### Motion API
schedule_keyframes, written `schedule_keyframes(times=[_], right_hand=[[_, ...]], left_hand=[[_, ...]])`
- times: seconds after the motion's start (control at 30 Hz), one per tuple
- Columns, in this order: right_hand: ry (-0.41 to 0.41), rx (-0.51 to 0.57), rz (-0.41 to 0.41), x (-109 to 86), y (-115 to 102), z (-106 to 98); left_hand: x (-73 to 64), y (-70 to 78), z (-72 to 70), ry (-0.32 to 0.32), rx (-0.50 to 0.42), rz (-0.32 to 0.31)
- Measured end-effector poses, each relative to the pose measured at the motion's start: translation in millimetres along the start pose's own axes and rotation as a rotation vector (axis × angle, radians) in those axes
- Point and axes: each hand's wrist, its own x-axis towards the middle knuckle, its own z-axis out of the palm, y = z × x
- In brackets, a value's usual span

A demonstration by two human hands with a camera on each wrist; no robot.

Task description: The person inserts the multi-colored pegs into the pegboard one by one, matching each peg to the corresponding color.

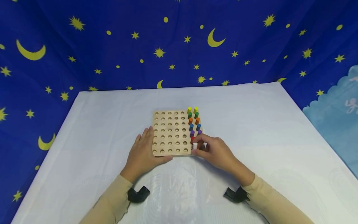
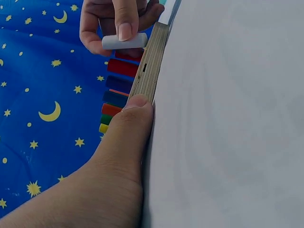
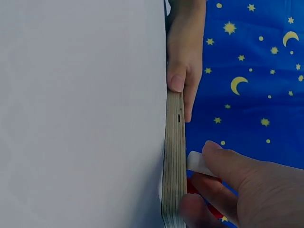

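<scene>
A square wooden pegboard (image 1: 166,140) with rows of round holes lies on the table. Along its left side rests my left hand (image 1: 142,155), fingers straight, with the thumb on the front edge. My right hand (image 1: 216,152) pinches a white peg (image 1: 195,146) at the board's front right corner. In the left wrist view the white peg (image 2: 124,42) has its end at the board's top face; whether it is inside a hole cannot be told. Behind it stand paired pegs: red (image 1: 192,140), purple (image 1: 192,133), blue (image 1: 191,127), orange (image 1: 190,121), green (image 1: 190,115) and yellow (image 1: 189,109).
A white cloth (image 1: 112,109) covers the table. Behind it hangs a blue curtain (image 1: 179,40) with yellow moons and stars. Each wrist carries a black mount, one by the left sleeve (image 1: 138,194) and one by the right sleeve (image 1: 268,196).
</scene>
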Motion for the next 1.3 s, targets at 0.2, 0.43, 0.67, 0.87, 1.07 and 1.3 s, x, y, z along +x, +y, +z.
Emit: schedule_keyframes(times=[0.2,0.43,0.67,0.87,1.07,1.3], right_hand=[[0.034,0.013,-0.001,-0.2,1,3],[0.054,0.007,-0.037,2.0,1,6],[0.041,-0.067,-0.084,1.6,1,6],[0.251,0.011,-0.102,3.9,-2,-10],[0.307,-0.002,0.213,10.6,16,-37],[-0.038,-0.100,0.304,14.7,40,-40]], left_hand=[[-0.5,0.2,-0.3,-0.001,0.002,0.006],[-0.7,0.7,-1.1,-0.001,0.002,-0.002],[-1.2,0.3,0.1,0.006,-0.002,0.004],[-0.6,0.1,0.7,0.005,0.009,0.002],[-0.3,-0.1,0.9,0.008,0.013,0.002],[-0.4,-0.8,0.7,0.005,0.009,-0.001]])
